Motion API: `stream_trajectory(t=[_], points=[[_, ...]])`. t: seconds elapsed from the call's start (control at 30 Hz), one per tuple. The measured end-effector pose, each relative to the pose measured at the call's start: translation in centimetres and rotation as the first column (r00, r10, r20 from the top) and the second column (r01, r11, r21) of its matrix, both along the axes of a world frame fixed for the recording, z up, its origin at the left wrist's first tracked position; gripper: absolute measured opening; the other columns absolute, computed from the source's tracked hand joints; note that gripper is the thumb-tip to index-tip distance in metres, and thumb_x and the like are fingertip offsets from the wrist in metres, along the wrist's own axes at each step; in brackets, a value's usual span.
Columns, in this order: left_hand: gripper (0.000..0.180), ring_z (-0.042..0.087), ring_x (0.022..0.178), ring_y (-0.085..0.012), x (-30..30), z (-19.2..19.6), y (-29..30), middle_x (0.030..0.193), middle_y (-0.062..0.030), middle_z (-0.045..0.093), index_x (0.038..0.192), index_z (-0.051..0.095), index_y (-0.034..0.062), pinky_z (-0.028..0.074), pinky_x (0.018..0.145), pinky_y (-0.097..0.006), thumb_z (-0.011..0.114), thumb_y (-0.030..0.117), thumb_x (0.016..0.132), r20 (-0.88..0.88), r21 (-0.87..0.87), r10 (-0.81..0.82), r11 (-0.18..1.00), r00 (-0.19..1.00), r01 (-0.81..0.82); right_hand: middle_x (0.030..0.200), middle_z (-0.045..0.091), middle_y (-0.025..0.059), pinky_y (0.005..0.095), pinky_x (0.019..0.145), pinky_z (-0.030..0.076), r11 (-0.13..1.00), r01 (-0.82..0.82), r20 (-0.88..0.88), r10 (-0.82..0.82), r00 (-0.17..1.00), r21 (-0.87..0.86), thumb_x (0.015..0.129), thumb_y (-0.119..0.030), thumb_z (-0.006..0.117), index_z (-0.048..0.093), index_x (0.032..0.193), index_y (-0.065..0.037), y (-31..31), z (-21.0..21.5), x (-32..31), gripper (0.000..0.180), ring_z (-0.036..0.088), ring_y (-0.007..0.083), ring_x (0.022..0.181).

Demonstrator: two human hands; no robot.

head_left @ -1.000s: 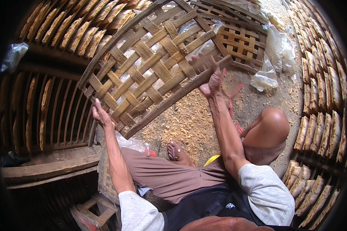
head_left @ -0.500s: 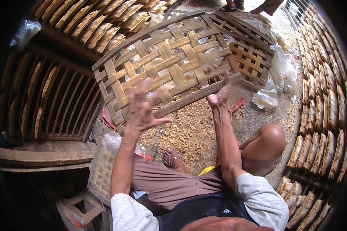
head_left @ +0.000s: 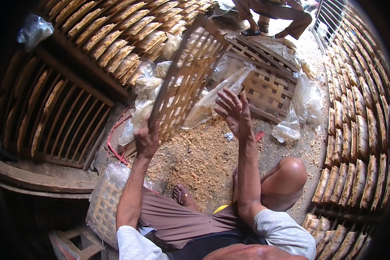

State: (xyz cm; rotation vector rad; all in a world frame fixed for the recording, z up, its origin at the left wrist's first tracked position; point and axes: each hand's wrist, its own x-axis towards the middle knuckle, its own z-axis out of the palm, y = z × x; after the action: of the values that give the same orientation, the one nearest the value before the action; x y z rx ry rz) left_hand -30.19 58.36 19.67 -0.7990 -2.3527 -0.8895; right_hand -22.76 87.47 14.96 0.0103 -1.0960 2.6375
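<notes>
A woven bamboo tray with a wooden frame is tilted nearly on edge in front of me. My left hand grips its near lower corner, fingers wrapped round the frame. Apart from the tray, to its right, my right hand is raised with fingers spread and nothing in it. Beyond that hand another woven tray leans on a stack of trays. A clear plastic sheet lies between the held tray and that stack. Crumbly tan material covers the ground below my hands.
Racks of filled trays line the right side, with more slabs at the upper left. A slatted wooden rack stands left. Plastic bags lie right of the stack. Another person's legs are at the far end. A wooden stool is lower left.
The held tray has swung from broadly facing me to nearly edge-on, toward the left. My left hand has closed on its frame; my right hand has come off it. The other person shows more.
</notes>
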Motion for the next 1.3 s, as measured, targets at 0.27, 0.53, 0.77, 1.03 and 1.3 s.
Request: stream_trajectory(t=[0.27, 0.53, 0.77, 1.03, 1.3], points=[[0.022, 0.064, 0.079, -0.0133, -1.2, 3.0, -4.6, 0.1, -0.0096, 0.068, 0.108, 0.064, -0.0007, 0.055, 0.063, -0.03, 0.068, 0.014, 0.093, 0.325, 0.459, 0.064, 0.862, 0.943, -0.217, 0.103, 0.065, 0.0043, 0.036, 0.085, 0.049, 0.91, 0.335, 0.329, -0.248, 0.911, -0.243, 0.09, -0.031, 0.068, 0.064, 0.109, -0.008, 2.1, -6.5, -0.5, 0.029, 0.058, 0.0182, 0.094], [0.03, 0.056, 0.093, -0.0121, -5.9, 2.0, -10.6, 0.102, -0.0117, 0.061, 0.097, 0.054, 0.0005, 0.049, 0.076, -0.034, 0.076, 0.016, 0.085, 0.339, 0.841, 0.069, 0.424, 0.938, -0.336, 0.113, 0.063, 0.0042, 0.0367, 0.095, 0.044, 0.974, 0.134, 0.308, -0.073, 0.949, -0.181, 0.092, -0.026, 0.067, 0.064, 0.116, -0.008, 1.2, -7.4, -2.0, 0.03, 0.056, 0.0182, 0.105], [0.043, 0.059, 0.083, -0.0148, -1.1, 0.8, -17.3, 0.093, -0.0072, 0.063, 0.093, 0.057, 0.0069, 0.051, 0.074, -0.034, 0.082, 0.038, 0.079, 0.44, 0.856, 0.317, 0.136, 0.84, -0.499, 0.111, 0.065, 0.0123, 0.0347, 0.09, 0.049, 0.98, -0.101, 0.113, 0.121, 0.986, -0.174, 0.095, -0.014, 0.062, 0.063, 0.113, -0.001, 4.7, -11.7, -4.2, 0.022, 0.06, 0.0196, 0.103], [0.036, 0.057, 0.079, -0.0125, 10.0, -8.2, -24.0, 0.093, -0.0038, 0.061, 0.105, 0.057, 0.0034, 0.049, 0.067, -0.029, 0.069, 0.035, 0.092, 0.443, 0.834, 0.568, 0.024, 0.694, -0.551, 0.111, 0.066, 0.0142, 0.0371, 0.098, 0.05, 0.99, 0.066, 0.385, -0.013, 0.923, -0.124, 0.094, -0.008, 0.061, 0.063, 0.117, 0.006, 6.9, -14.0, -6.0, 0.027, 0.062, 0.0237, 0.102], [0.035, 0.059, 0.078, -0.0146, 20.9, -17.3, -27.7, 0.099, -0.0064, 0.063, 0.111, 0.055, 0.0057, 0.05, 0.063, -0.029, 0.066, 0.034, 0.095, 0.663, 0.74, 0.638, -0.482, 0.391, -0.469, 0.126, 0.059, 0.0139, 0.0389, 0.104, 0.045, 0.998, -0.044, 0.416, 0.019, 0.909, 0.049, 0.098, -0.018, 0.057, 0.054, 0.132, 0.003, 4.3, -15.2, -6.6, 0.04, 0.056, 0.0246, 0.115]])
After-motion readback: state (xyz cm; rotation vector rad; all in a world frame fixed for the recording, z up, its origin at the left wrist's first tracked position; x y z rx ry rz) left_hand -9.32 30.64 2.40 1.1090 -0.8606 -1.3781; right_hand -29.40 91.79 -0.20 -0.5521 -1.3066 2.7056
